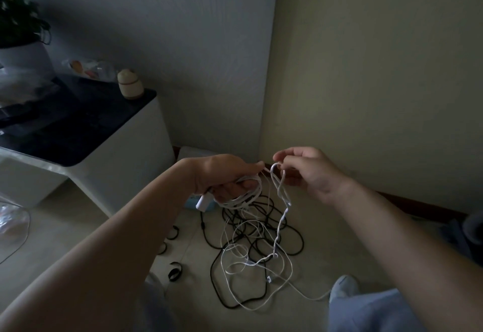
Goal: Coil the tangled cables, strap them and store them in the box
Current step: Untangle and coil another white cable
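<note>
Holds a white cable (251, 196) coiled round the curled fingers (235, 188) of the left hand (222, 172). Pinches a loop of it with the right hand (311, 172), fingers clamped on it, just beside. Hangs down into black cables (298, 237) tangled on the floor (198, 300), near straps (174, 274).

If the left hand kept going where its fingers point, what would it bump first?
Probably the loop of white cable pinched by the right hand, just beyond the left hand's fingertips. Depth is unclear, so it could slip past.
</note>
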The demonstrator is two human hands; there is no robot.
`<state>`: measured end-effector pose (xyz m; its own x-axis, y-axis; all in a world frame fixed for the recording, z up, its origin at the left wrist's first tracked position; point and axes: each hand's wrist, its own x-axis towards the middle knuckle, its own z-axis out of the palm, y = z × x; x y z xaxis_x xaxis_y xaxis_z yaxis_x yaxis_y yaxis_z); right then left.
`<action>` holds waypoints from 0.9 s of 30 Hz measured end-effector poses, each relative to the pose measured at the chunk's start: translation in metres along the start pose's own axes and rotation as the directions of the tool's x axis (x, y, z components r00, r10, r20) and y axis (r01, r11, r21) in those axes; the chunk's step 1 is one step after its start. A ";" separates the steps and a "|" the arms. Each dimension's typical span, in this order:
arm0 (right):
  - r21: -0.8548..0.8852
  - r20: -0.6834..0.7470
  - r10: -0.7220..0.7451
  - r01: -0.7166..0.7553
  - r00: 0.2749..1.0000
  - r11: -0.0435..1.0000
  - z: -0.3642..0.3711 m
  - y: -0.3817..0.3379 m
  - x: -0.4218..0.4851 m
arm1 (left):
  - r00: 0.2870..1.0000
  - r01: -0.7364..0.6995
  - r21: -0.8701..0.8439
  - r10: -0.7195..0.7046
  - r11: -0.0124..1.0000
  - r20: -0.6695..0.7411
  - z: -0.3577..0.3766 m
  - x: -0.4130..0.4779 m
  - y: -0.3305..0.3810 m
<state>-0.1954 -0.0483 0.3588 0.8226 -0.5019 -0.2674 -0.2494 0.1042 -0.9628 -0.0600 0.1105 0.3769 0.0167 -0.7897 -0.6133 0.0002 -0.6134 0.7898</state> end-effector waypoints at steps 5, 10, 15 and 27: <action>0.134 -0.037 -0.035 0.040 0.999 0.990 -0.002 -0.003 -0.001 | 0.999 -0.020 -0.058 0.019 0.998 -0.025 0.002 0.006 -0.003; 0.131 -0.081 -0.121 0.131 0.989 0.983 -0.002 -0.006 -0.001 | 0.928 -0.123 0.065 0.138 0.990 -0.346 0.011 0.018 -0.006; 0.352 -0.118 -0.125 0.159 0.985 0.922 0.002 -0.011 -0.001 | 0.857 -0.335 -0.134 0.242 0.933 -0.455 0.022 0.029 -0.011; 0.646 -0.171 -0.064 0.161 0.983 0.746 -0.002 -0.009 0.005 | 0.589 -0.414 0.176 0.410 0.893 -0.696 0.038 0.043 -0.006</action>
<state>-0.1898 -0.0532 0.3661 0.7374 -0.6468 -0.1948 0.2761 0.5518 -0.7869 -0.0970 0.0799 0.3454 0.7056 -0.7079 -0.0303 -0.1826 -0.2230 0.9576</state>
